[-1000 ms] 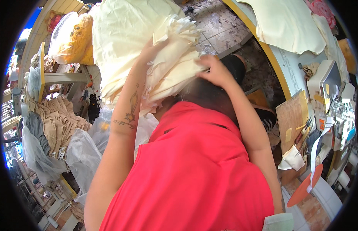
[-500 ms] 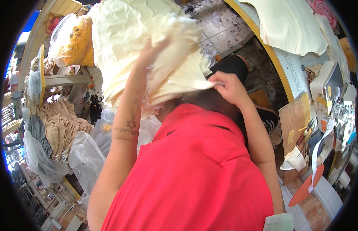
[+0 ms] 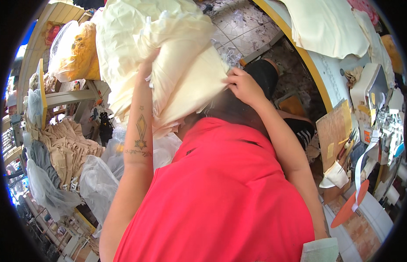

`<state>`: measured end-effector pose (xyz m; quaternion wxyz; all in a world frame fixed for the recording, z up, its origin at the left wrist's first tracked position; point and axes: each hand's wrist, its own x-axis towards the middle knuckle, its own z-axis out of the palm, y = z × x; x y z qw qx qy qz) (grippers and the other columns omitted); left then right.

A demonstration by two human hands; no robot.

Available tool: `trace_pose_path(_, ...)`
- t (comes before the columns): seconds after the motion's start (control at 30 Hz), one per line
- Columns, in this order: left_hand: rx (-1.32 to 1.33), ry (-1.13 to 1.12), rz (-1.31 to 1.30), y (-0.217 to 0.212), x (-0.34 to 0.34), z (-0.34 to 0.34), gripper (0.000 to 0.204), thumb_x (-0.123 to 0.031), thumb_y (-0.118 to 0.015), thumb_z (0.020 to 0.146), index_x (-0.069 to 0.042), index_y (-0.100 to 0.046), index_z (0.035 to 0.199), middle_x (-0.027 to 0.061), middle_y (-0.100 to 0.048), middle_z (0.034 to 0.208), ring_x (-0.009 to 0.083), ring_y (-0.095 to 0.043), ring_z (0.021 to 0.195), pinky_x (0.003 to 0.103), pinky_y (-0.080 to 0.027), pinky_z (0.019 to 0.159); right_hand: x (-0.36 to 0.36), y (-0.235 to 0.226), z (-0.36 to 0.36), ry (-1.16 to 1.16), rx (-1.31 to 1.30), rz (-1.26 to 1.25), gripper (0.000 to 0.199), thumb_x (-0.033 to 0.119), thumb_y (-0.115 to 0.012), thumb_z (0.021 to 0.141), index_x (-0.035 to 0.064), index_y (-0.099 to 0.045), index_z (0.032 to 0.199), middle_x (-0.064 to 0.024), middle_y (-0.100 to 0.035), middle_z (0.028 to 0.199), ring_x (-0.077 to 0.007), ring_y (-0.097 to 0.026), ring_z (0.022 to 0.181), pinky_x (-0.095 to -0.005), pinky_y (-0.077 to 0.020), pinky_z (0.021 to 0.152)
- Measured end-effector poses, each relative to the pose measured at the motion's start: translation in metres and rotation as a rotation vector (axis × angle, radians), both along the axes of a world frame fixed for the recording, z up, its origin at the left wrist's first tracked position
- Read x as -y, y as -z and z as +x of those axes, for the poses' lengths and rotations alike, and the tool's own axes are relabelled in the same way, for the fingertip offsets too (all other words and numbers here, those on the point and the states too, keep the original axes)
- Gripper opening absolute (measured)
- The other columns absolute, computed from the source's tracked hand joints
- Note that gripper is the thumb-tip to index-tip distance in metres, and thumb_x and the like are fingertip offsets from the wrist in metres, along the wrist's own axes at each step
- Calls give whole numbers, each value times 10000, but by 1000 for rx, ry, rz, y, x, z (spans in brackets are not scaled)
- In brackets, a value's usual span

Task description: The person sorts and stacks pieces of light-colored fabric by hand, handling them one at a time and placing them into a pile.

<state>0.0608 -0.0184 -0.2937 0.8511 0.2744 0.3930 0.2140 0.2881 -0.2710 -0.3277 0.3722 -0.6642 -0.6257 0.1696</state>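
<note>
A pile of cream cloth [image 3: 125, 48] lies over my lap, several layers thick with frayed, uneven edges. My left hand [image 3: 149, 59] reaches into the pile, and a folded-over flap of the top cloth piece [image 3: 190, 83] covers its fingers. At the near right corner of that piece, my right hand [image 3: 243, 86] pinches the edge between thumb and fingers. The top piece is smooth near the right hand and bunched beside the left one.
On the right stand a yellow-edged table [image 3: 317, 70] with more cream fabric [image 3: 328, 30] and a sewing machine [image 3: 369, 94]. To the left are stacked beige pieces [image 3: 70, 146], clear plastic bags [image 3: 98, 177] and a bag of yellow material [image 3: 81, 52]. Scraps litter the tiled floor [image 3: 240, 26].
My left hand has moved slightly left and gone under the cloth, which now folds over its fingers. My right hand has shifted a little up and left with the corner.
</note>
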Motion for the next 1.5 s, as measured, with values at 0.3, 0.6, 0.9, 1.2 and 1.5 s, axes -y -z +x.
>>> trace_pose_path(0.3,-325,134,539,-12,25,24,559,-178,-704,909,10,-487,1389,148,-650,1224,230,-665,1058,340,-553,886,-66,-60,9,229,-918,-360,101,49,-623,942,43,-629,1043,-66,-684,909,-161,-674,811,-267,-523,669)
trace_pose_path(0.6,-353,177,775,13,30,31,504,-213,-785,828,5,-624,1253,131,-713,1077,259,-682,987,354,-537,874,-98,-52,5,15,-675,-152,280,112,-653,929,47,-627,1199,-138,-681,1093,-256,-700,932,-343,-585,805)
trace_pose_path(0.9,-299,151,184,8,8,13,593,-240,-761,868,-4,-534,1363,139,-677,1182,227,-689,964,341,-553,828,11,13,5,20,-189,-187,208,102,-700,831,52,-727,1031,-184,-580,1283,-354,-584,1132,-372,-489,937)
trace_pose_path(1.2,-275,193,199,14,7,11,586,-273,-755,887,-43,-528,1376,118,-673,1195,230,-693,991,351,-573,843,-33,4,-6,125,139,41,149,77,-677,839,57,-698,986,-79,-612,1249,-311,-569,1130,-414,-484,947)
trace_pose_path(1.5,-295,208,206,20,5,12,542,-283,-734,894,-13,-575,1336,122,-680,1203,228,-674,1014,339,-532,883,-106,-28,12,-43,252,45,152,186,-591,894,57,-619,970,-125,-686,948,-344,-639,973,-475,-465,878)
